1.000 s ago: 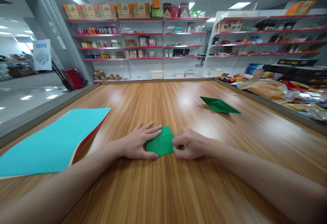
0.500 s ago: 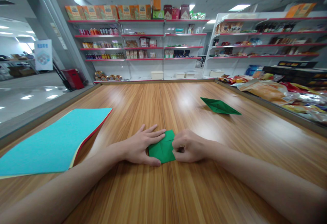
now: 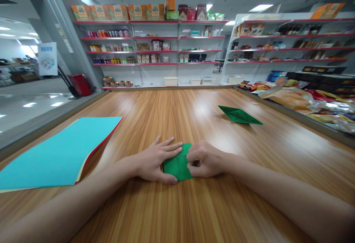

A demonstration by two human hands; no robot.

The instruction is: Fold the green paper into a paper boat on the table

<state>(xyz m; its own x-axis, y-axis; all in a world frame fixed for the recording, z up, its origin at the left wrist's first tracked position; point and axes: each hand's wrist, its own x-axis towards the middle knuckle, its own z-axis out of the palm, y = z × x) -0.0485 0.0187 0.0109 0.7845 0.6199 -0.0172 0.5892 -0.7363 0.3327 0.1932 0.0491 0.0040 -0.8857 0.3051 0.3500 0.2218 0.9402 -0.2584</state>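
Across the glossy wood-grain surface, the turquoise-topped stack of paper sheets lies near your left forearm, which could brush it askew. Your left hand spreads wide, your right hand curls closed; uneven pressure could skew the folded green paper square beneath.

We see a flat brown wooden-looking table, smooth and shiny, with streaky grain and pale patches of light. The small green folded paper square looks matt, with thin creases. The pointed green folded paper shape looks matt too. Our big light-blue paper sheet looks smooth and dull.
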